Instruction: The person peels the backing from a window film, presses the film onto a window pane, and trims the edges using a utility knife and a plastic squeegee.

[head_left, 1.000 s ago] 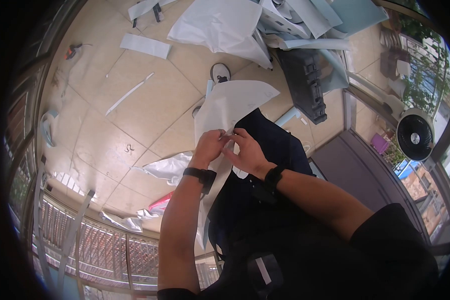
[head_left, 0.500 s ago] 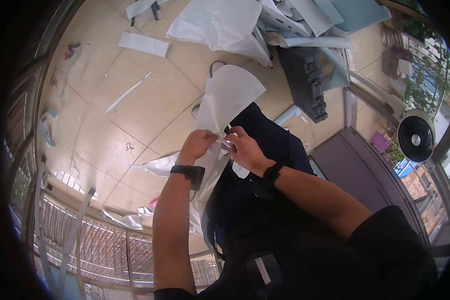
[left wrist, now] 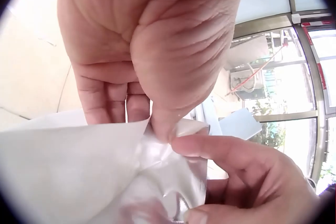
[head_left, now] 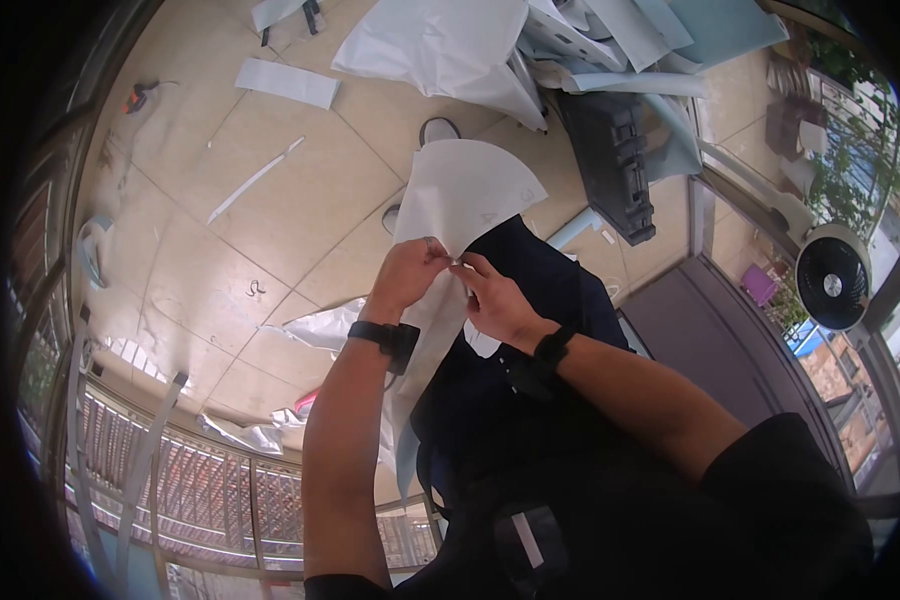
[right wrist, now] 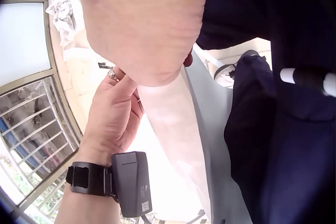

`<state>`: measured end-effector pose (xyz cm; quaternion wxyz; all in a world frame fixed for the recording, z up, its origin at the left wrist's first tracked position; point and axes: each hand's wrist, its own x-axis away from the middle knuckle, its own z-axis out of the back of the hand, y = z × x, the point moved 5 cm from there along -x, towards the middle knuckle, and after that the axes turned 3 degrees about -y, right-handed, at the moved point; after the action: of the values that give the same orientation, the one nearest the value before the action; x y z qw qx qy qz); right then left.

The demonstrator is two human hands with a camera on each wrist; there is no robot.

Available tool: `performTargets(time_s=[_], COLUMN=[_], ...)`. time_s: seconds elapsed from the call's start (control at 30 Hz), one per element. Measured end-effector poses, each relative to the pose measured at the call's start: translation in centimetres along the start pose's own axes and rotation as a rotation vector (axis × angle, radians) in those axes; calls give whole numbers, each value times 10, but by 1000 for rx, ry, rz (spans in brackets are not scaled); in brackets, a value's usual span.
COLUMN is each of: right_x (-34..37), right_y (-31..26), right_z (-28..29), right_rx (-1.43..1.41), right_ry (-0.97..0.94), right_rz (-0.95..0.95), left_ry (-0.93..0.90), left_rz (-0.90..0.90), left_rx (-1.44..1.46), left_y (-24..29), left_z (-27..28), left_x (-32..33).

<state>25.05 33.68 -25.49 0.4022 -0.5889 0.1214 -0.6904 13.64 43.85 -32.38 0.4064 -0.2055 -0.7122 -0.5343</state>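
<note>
A white sheet [head_left: 465,185] with small printed marks hangs over the lap, its fan-shaped end spread beyond the hands in the head view. My left hand [head_left: 407,272] pinches the sheet's edge between thumb and fingers. Close beside it, my right hand [head_left: 497,302] pinches the same edge, the fingertips of both hands almost meeting. In the left wrist view the sheet [left wrist: 68,166] shows a shiny, creased underside near the right hand [left wrist: 252,176]. From the right wrist, the sheet [right wrist: 170,124] runs down beside a grey-blue strip [right wrist: 215,129]; the right fingertips are hidden there.
White and pale blue sheets [head_left: 430,50] lie piled beyond the feet, beside a dark case [head_left: 605,165]. Paper strips [head_left: 288,84] and an orange tool [head_left: 137,98] lie on the tiled floor. A round fan [head_left: 832,277] stands at the right, near a dark panel [head_left: 730,350].
The hands parted slightly, then came together again at the sheet's edge. The left hand has moved a little up and left overall, and the fan-shaped end has swung left, then partly back right.
</note>
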Motion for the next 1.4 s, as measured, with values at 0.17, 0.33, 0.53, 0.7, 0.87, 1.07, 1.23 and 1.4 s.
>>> performTargets(time_s=[0.17,0.33,0.53,0.7,0.87,1.07,1.23,1.4], right_x=[0,-3,2,5,1,2,5,6], right_y=[2,-3,2,8,9,24,28,31], right_z=[2,7,13,19,27,18,11,6], right_rx=[5,-6,125,101,5,56,28,21], right_ry=[21,-35,-42,51,156,244,176,118], right_rz=[35,-20,-1,-4,-53,-71,-76,-87], left_ry=[92,150,170,62,18,9,-55,43], left_rz=[12,122,-188,-207,-178,-184,-194,-171], left_rx=[0,-56,-298,-348,-303,-268,-250,-120], left_y=[-30,-12,27,27,29,18,12,16], left_z=[4,0,-18,-29,-34,-36,-26,-33], left_x=[-7,-2,4,-10,-9,-12,-12,-5])
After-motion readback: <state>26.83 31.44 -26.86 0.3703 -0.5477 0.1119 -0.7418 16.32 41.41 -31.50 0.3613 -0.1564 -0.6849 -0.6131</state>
